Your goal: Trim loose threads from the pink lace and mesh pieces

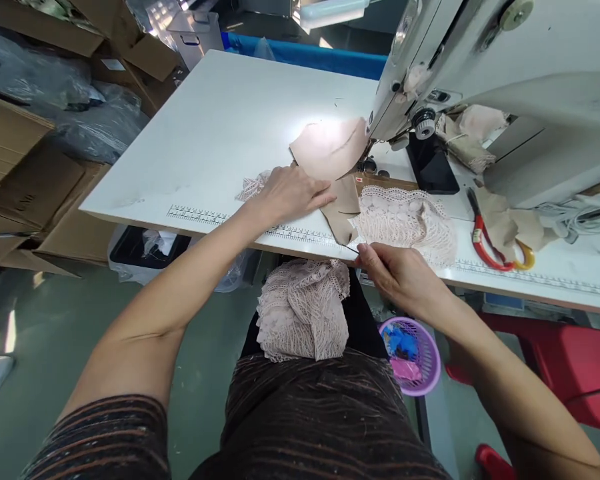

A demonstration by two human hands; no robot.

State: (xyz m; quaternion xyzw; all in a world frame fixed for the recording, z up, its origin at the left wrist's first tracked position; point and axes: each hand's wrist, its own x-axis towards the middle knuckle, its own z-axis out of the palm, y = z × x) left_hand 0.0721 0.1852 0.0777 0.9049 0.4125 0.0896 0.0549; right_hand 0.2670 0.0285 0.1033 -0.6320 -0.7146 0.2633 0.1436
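Note:
My left hand [295, 190] lies on the white sewing table with its fingers stretched out, the fingertips at a beige fabric piece [344, 207]. Some lace [254, 185] shows beside that hand. At the table's front edge my right hand [400, 273] pinches a thin dark tool [350, 249], whose tip reaches the fabric's lower end; its kind cannot be made out. A larger pale pink fabric piece [330, 147] lies under the lamp light, up against the needle area of the sewing machine [410, 100]. Pale lace [405, 223] is spread just beyond my right hand.
Red-and-yellow scissors [495, 247] and a black phone [433, 163] lie to the right. More lace [305, 310] rests on my lap. A purple basket [433, 360] stands below, near a red chair [570, 373]. Cardboard boxes [15, 147] fill the left side.

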